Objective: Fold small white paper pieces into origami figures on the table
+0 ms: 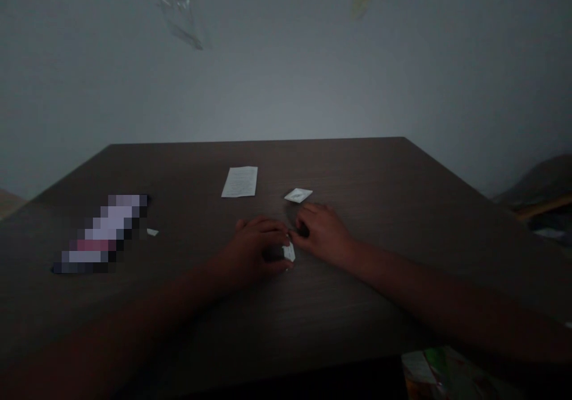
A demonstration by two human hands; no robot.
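Observation:
Both hands rest on a dark wooden table [366,167], close together near its middle. My left hand [257,248] has its fingers curled and pinches a small white piece [289,252] that shows at its fingertips. My right hand [322,231] meets it from the right, its fingers bent in toward the same small piece. The light is dim, so I cannot make out what the piece is. A small white packet [298,195] lies just beyond my right hand.
A folded white paper [240,182] lies farther back at the centre. A blurred-out flat object [103,233] sits at the left, with a tiny white scrap [152,232] beside it. A colourful wrapper [440,373] shows below the front edge. A plain wall stands behind.

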